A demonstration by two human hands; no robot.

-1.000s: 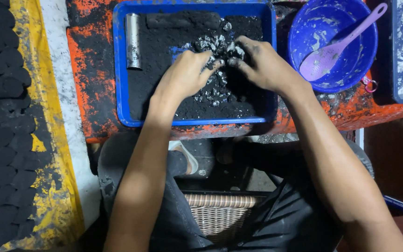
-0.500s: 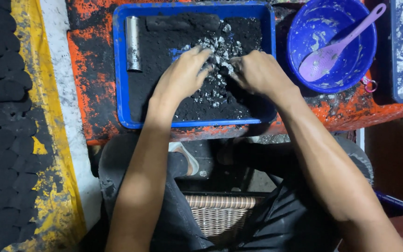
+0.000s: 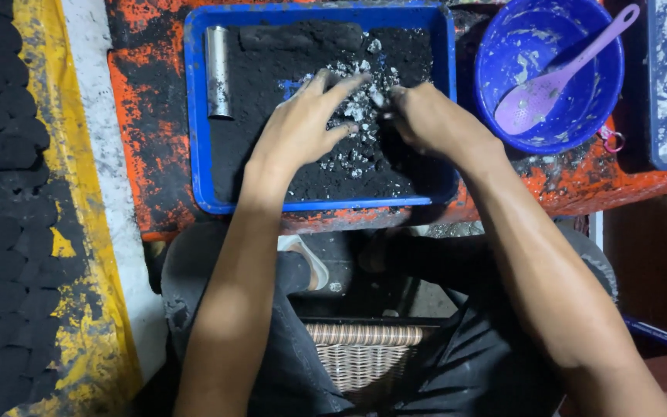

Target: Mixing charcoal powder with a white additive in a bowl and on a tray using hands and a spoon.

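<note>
A: What are the hands doing?

B: Both work in a blue tray (image 3: 194, 116) on an orange, paint-worn desk (image 3: 144, 131). The tray holds black powder (image 3: 264, 147) with a patch of grey, wet-looking clumps (image 3: 357, 116) in the middle. The left hand (image 3: 299, 131) lies on the clumps, its grip spread, fingers fanned flat. The right hand (image 3: 426, 120) sits just beside it, its grip pressed together, fingertips bunched in the clumps; whether they pinch any I cannot tell.

A: Which step does that look like?

B: I judge it as mixing: rubbing the clumps into the powder. The next move seems to call for drawing loose powder over the grey patch and crumbling it further.

A: Anything changed from a second ago?

B: Yes. The left fingers were curled then and have opened out; the right hand has pulled in closer and tightened.

A: What else is near?

B: A metal tube (image 3: 218, 73) lies at the tray's left. A blue bowl (image 3: 503, 77) with a purple spoon (image 3: 557, 77) stands right of the tray. Black pucks (image 3: 1, 193) cover a yellow sheet far left.
</note>
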